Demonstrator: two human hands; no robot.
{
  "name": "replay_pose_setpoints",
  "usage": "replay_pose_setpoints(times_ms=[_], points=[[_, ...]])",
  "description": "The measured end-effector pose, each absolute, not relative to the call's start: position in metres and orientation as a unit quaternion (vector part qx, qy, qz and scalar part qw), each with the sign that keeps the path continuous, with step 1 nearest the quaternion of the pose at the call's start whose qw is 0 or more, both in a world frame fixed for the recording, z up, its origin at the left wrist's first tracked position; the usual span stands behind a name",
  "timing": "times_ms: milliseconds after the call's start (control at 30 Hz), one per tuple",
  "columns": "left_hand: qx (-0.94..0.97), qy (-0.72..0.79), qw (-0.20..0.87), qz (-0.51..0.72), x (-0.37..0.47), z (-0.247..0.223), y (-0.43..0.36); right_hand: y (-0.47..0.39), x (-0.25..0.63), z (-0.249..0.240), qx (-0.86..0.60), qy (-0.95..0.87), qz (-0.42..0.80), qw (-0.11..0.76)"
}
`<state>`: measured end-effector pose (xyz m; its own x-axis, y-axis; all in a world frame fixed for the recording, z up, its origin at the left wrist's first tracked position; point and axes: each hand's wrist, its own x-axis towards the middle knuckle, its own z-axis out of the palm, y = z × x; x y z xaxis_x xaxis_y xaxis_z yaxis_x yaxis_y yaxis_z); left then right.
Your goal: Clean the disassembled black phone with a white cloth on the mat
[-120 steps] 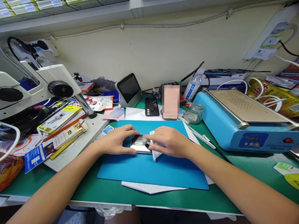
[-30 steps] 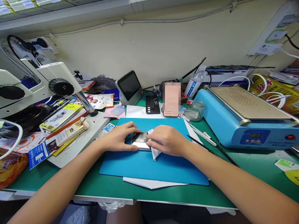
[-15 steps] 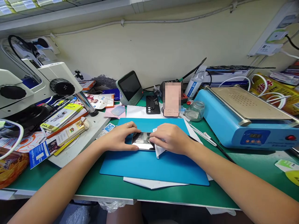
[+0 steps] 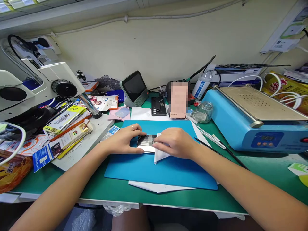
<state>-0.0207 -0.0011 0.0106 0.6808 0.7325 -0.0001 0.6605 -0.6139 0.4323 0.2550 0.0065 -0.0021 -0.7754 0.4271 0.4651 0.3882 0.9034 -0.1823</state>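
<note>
Phone (image 4: 144, 148), or a flat panel shaped like one, lies between the two hands, its long axis seeming to run sideways from the left fingers toward the right ones. The left hand (image 4: 124, 140) is the nearer, directly on it: its thumb and forefinger are spread around the left end, thumb at the near edge, forefinger at the far edge, apparently steadying it. The right hand (image 4: 176, 142) has its fingers bunched, pinching a white cloth (image 4: 160, 156) over the right part; whether bare fingertips touch the surface too, I cannot tell, and the right end is hidden under that hand. What shows between the fingers is glossy and mirror-like, dark toward the far edge, bright along the near one, with a striped grey patch in the middle that may be a reflection. Beneath both hands is a blue mat (image 4: 156, 173) on the green counter (image 4: 108, 192). Beyond the fingers stand a black phone case (image 4: 158, 106) and a pink-screened phone (image 4: 178, 107); right of the right fingers, past the wrist, are white tweezers (image 4: 210, 136).
</note>
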Motion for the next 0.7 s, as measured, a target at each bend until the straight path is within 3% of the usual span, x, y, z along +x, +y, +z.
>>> replay_pose_setpoints(times_ms=[700], points=[[0.894, 0.392, 0.197, 0.093, -0.0215, 0.0087, -0.0009, 0.0132, 0.2619, 0.0021, -0.211, -0.940, 0.100, 0.249]])
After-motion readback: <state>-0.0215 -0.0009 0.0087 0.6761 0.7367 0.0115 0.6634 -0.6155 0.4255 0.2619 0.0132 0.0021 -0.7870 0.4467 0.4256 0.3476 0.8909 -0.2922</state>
